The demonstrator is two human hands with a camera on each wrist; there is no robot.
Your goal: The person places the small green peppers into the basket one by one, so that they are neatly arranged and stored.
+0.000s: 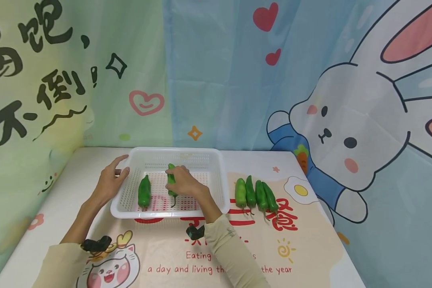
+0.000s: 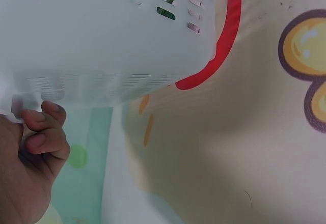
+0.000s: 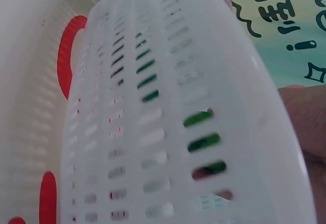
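Observation:
A white perforated plastic basket (image 1: 158, 215) stands on the table. One green pepper (image 1: 144, 192) lies in its left part. My right hand (image 1: 185, 182) reaches over the front rim and pinches another green pepper (image 1: 171, 179), its stem toward me, in the middle of the basket. At the left rim, my left hand (image 1: 111, 180) holds the basket's edge; the left wrist view shows its curled fingers (image 2: 51, 140) by the rim. Through the slots in the right wrist view, green pepper (image 3: 204, 141) shows, while the basket wall hides most of the right hand.
Several green peppers (image 1: 256, 194) lie side by side to the right of the basket. A printed mat (image 1: 309, 236) covers the table. Behind the table hangs a patterned curtain (image 1: 216, 80).

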